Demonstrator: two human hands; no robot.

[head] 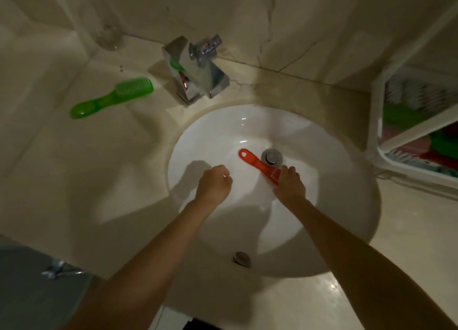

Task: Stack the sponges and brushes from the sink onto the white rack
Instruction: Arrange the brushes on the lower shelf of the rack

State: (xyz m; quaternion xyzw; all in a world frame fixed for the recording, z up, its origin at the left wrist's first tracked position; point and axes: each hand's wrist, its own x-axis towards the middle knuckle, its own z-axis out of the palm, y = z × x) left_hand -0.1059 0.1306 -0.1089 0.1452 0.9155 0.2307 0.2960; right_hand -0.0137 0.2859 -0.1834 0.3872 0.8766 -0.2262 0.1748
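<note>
A red brush (255,162) lies in the white sink (210,136), its handle pointing up-left past the metal drain (272,156). My right hand (288,184) is closed over the brush's head end. My left hand (215,182) hovers over the basin to the left, fingers curled in with nothing in them. A green brush (111,97) lies on the counter left of the tap. The white rack (394,141) stands at the right edge and holds green and red brushes and sponges, partly hidden by its frame.
A chrome tap (195,69) stands behind the sink against the tiled wall. A clear glass (109,35) sits on the counter at the back left. The overflow hole (241,258) is in the basin's near wall. A grey surface (29,287) fills the lower left corner.
</note>
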